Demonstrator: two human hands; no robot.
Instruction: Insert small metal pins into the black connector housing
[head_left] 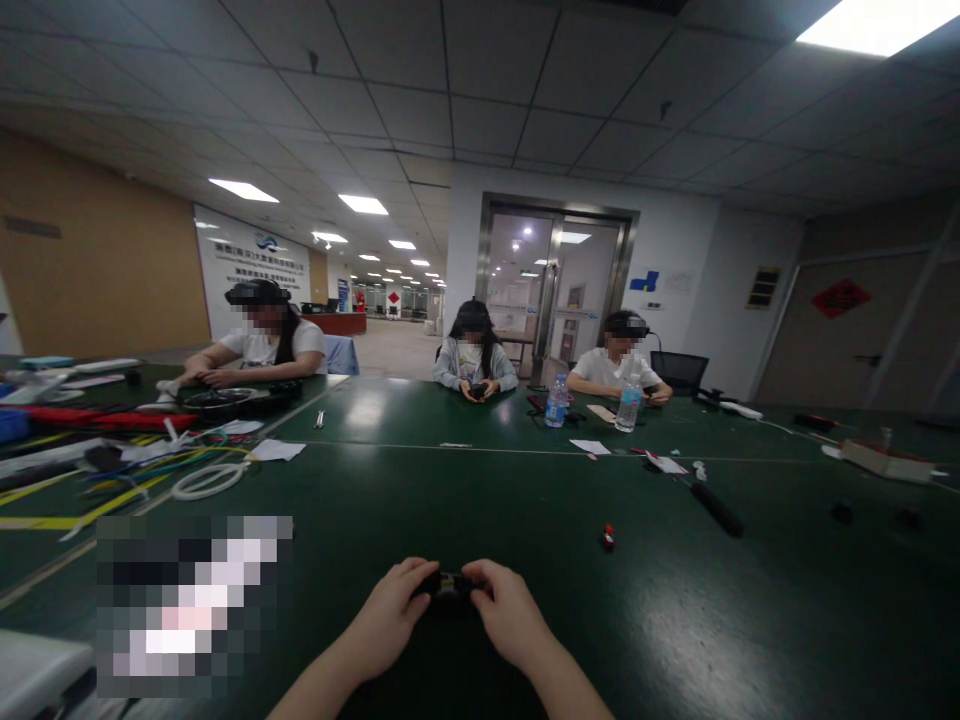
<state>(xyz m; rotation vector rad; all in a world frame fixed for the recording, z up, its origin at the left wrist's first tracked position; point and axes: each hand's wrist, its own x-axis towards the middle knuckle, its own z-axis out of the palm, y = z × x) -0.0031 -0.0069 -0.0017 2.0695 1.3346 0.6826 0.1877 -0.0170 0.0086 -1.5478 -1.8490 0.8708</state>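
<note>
My left hand [396, 602] and my right hand [508, 610] are both closed on a small black object [450, 588] just above the green table [480, 510]. Each hand pinches one end between thumb and fingers. A little yellowish detail shows in the middle of the object, but it is too small and dark for me to name its kind. Ahead and to the right of my right hand lies a small red and dark item [607, 537].
A black rod-like thing [716, 508] lies to the right. Water bottles [556, 402] stand across the table, where several people [475, 360] sit. On the left are a coiled white cable [210, 481], coloured wires, paper [277, 450] and a pixelated patch.
</note>
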